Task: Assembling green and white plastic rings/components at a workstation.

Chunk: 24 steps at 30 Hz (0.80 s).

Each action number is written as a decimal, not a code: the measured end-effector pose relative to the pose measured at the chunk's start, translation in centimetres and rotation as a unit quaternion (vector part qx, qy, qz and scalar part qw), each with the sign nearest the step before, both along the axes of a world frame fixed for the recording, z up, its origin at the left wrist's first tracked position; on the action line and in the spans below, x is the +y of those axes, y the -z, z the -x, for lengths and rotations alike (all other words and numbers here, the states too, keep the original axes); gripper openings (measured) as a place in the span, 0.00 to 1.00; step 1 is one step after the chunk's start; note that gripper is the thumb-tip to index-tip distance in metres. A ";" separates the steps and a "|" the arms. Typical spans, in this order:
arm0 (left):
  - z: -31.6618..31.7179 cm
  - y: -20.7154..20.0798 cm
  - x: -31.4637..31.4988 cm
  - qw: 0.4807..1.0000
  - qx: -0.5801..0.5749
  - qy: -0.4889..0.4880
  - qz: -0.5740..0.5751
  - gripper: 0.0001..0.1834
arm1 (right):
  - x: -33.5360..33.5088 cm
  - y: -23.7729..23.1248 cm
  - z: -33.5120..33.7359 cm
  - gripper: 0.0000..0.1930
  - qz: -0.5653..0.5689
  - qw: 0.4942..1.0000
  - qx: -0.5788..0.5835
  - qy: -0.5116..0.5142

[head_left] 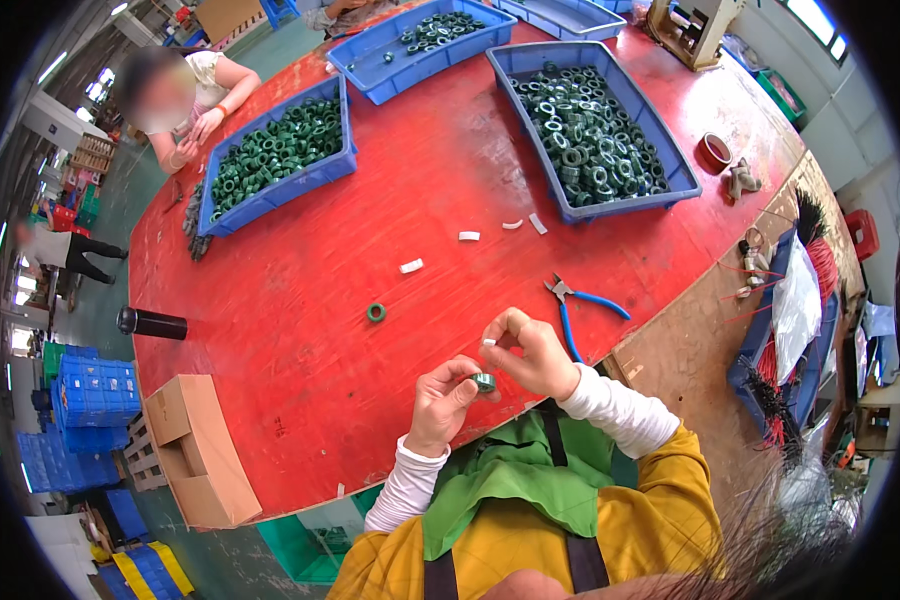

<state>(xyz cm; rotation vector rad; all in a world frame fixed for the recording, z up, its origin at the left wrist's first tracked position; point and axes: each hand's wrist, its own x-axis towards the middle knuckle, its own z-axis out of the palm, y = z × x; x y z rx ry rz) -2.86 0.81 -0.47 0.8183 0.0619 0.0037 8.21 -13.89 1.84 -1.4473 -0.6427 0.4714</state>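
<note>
Near the table's front edge, my left hand [438, 408] grips a dark green ring [484, 382] between thumb and fingers. Just above and to the right, my right hand [540, 358] pinches a small white piece [489, 342], apart from the ring. A single green ring [376, 313] lies farther off to the left on the red table [320, 390]. Beyond my hands, several short white strips [411, 266] are scattered. Cutting pliers [580, 300] with blue handles rest on the table to the right of my right hand, jaws pointing away.
Blue trays of green rings stand at the back right [625, 212], back left [282, 190] and far side [380, 88]. A black bottle [152, 323] and an open cardboard box [205, 450] are at the left. Another person [205, 95] sits across. Tape [714, 152] lies far right.
</note>
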 end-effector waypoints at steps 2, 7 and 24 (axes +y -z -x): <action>0.0 -0.1 -0.1 1.000 0.004 0.003 0.014 0.10 | 0.1 -0.3 0.5 0.08 0.049 0.988 -0.142 0.045; 0.0 0.2 -0.1 0.999 0.014 0.015 0.034 0.09 | 0.3 0.7 1.2 0.09 0.054 0.968 -0.235 0.071; -0.5 -0.1 0.0 0.994 -0.016 0.047 -0.097 0.12 | 0.0 2.1 1.7 0.13 0.074 0.991 -0.056 0.092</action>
